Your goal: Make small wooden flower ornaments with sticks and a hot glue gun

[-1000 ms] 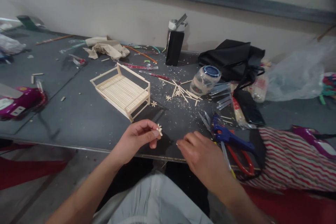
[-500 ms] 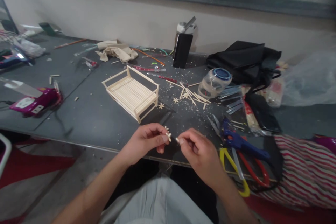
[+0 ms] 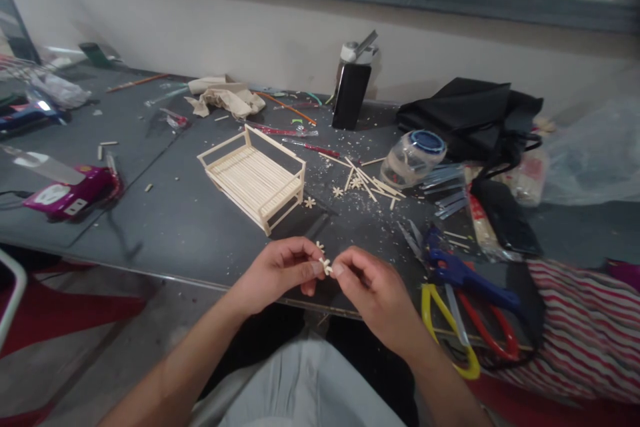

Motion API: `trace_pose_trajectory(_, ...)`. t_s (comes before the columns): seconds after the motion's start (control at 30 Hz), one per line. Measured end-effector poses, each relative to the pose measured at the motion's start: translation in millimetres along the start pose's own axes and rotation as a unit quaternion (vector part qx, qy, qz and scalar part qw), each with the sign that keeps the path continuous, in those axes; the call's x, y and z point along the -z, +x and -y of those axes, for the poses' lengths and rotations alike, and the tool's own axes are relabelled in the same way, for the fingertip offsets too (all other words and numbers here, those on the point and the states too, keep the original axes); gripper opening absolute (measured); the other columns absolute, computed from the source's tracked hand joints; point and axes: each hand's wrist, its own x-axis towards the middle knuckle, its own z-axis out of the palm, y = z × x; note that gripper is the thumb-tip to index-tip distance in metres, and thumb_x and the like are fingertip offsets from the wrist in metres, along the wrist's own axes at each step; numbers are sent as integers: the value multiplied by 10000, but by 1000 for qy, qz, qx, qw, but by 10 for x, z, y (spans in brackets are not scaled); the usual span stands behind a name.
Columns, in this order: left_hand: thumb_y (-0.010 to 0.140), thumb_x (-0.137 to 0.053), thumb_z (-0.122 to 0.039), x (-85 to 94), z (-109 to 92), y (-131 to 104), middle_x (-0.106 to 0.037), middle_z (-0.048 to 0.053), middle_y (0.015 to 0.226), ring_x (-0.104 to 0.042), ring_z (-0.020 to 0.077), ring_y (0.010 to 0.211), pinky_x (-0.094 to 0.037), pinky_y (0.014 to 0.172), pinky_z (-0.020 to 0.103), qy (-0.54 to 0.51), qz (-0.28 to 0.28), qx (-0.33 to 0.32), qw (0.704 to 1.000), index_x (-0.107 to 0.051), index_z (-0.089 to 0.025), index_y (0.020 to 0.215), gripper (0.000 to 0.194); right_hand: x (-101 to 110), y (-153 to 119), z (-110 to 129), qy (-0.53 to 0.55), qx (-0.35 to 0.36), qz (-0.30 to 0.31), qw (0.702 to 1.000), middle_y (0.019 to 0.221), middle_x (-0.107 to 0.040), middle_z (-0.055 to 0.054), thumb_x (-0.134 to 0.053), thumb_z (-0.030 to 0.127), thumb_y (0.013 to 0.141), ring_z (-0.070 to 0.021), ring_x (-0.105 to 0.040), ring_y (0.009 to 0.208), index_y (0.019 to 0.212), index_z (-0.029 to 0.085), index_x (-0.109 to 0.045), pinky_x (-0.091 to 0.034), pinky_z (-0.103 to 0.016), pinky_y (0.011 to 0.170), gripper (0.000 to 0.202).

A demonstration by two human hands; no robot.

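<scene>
My left hand pinches a small pale flower shape made of short stick bits, between thumb and forefinger. Opposite it, my right hand is closed, its thumb and finger pressed together at the flower's right side; the tiny stick piece in them is mostly hidden. Another small flower shows just behind the left fingertips. Beyond the hands stands a miniature bed-like frame of thin wooden sticks. More flower shapes lie to its right, one by its corner and one farther right.
Loose sticks and crumbs lie before a clear jar. Scissors with blue, red and yellow handles rest at the right. A purple glue gun is at the left. A bottle with a phone against it stands behind.
My right hand has moved left, bringing its small stick piece up to the flower in my left hand. The left hand keeps its pinch, almost in place.
</scene>
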Motion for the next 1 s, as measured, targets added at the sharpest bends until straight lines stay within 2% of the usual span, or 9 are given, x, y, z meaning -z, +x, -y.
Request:
trace_pose_trajectory(0.3, 803, -714, -293, 14, 21, -5, -639, 9, 756, -568, 75, 575, -426, 581, 208, 4, 6, -5, 1000, -636, -128, 838, 186, -10, -4, -8, 4, -12, 9, 1000, 648, -548, 39, -484, 243, 919, -104, -472, 593, 727, 198, -570, -355, -211, 545, 215)
trace_pose_trajectory(0.57, 803, -715, -297, 14, 28, -6, -638, 6, 748, -569, 76, 575, -431, 578, 206, 6, 3, -5, 1000, -633, -134, 836, 185, -29, -19, -15, 22, -32, 13, 999, 678, -559, 33, -478, 257, 922, -108, -494, 626, 741, 196, -558, -371, -211, 577, 207)
trace_pose_trajectory(1.0, 797, -713, -317, 0, 27, -10, -625, 10, 750, -565, 84, 575, -437, 572, 214, 26, -1, -3, 1000, -644, -131, 831, 201, -43, -35, -18, 10, -26, 7, 1000, 666, -541, 38, -477, 228, 909, -105, -469, 610, 729, 197, -542, -357, -211, 565, 194)
